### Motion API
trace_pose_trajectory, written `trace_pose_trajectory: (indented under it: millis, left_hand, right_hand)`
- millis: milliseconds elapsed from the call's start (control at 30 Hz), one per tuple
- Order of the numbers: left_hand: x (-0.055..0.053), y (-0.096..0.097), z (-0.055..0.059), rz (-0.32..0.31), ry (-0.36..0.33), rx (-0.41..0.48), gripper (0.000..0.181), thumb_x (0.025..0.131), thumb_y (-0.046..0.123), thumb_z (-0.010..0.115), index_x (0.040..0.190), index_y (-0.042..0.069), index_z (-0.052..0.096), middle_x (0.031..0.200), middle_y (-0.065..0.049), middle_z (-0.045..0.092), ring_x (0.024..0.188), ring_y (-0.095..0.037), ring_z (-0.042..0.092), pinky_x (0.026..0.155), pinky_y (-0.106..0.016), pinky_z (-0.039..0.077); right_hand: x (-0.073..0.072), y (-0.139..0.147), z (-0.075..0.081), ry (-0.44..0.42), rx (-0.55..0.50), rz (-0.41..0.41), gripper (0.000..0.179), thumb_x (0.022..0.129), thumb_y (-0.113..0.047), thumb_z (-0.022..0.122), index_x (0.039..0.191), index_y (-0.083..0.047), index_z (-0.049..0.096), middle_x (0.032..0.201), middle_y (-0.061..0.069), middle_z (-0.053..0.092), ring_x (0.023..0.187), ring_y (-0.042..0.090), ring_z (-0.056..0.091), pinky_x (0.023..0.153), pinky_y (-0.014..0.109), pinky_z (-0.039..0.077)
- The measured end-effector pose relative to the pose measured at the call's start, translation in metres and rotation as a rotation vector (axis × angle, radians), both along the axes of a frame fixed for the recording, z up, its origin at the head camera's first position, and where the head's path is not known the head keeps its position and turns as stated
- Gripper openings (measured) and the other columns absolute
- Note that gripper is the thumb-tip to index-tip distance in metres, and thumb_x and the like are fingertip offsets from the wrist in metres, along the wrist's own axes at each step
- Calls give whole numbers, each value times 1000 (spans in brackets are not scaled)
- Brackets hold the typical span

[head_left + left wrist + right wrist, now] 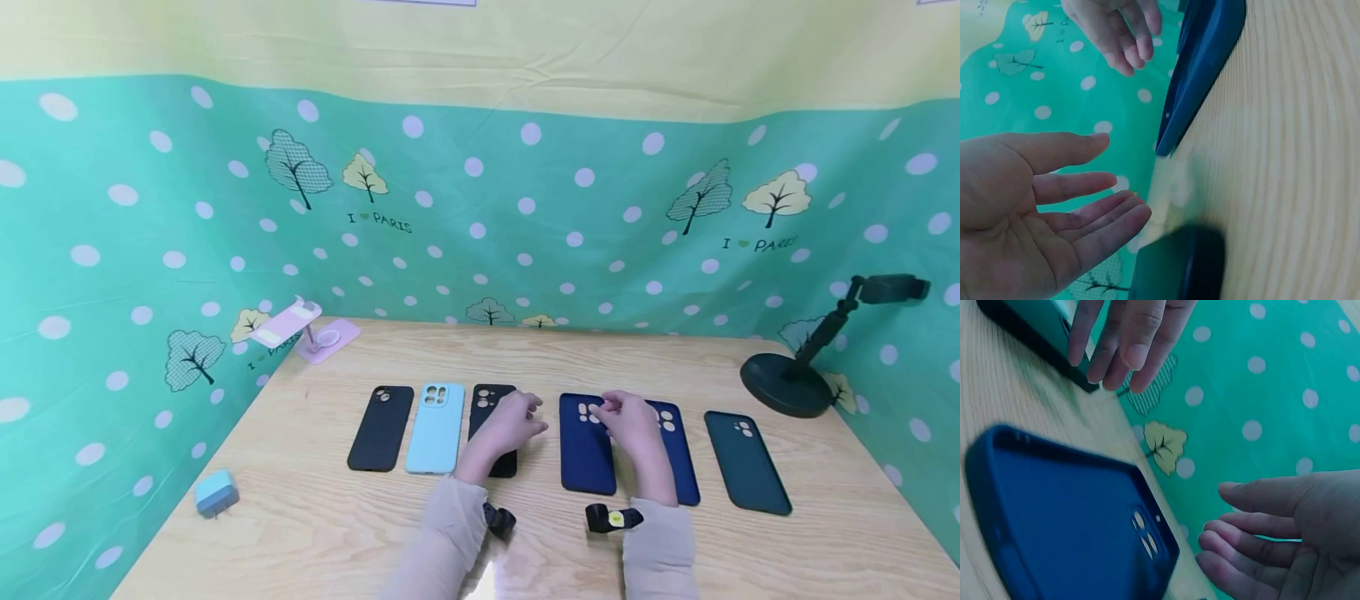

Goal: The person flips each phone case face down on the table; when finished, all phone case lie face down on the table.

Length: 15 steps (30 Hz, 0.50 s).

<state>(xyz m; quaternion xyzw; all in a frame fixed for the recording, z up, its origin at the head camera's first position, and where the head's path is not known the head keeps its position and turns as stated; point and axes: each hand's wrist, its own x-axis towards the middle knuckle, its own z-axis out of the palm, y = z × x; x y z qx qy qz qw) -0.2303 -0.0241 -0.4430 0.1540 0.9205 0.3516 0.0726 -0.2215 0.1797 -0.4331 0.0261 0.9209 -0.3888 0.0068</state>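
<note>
My left hand (512, 423) hovers over a black phone case (507, 463), its fingers spread and relaxed. My right hand (630, 427) is above two navy phone cases, over the gap between the left one (587, 460) and the right one (679, 460). In the right wrist view, the navy case (1072, 512) lies with its hollow side up and shows camera cutouts. Loosely bent fingers of the right hand (1266, 544) are apart from it. The left wrist view shows nothing in the left palm (1047, 219).
Left of the hands lie a light blue phone case (435, 437) and another black case (381, 433). A dark green case (750, 467) lies at the right. Around them stand a pink phone stand (288, 323), a blue charger plug (217, 493) and a black stand (787, 387).
</note>
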Motion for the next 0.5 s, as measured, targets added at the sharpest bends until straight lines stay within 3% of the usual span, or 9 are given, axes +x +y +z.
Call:
trace_pose_trajectory:
  millis: [233, 500]
  left_hand:
    - [0, 16, -9, -12, -53, 59, 46, 84, 11, 74, 126, -2, 59, 111, -14, 67, 104, -25, 64, 86, -32, 54]
    - [2, 23, -16, 13, -100, 138, 51, 81, 6, 76, 128, -4, 57, 103, -11, 65, 87, -16, 62, 80, -28, 52]
  right_hand:
    - [3, 12, -1, -34, 66, -4, 41, 91, -14, 63, 123, 11, 58, 104, 24, 68, 70, 21, 68, 67, 35, 54]
    - [3, 11, -3, -133, 102, 15, 39, 90, -11, 65, 121, 12, 58, 99, 24, 70, 65, 17, 65, 62, 34, 52]
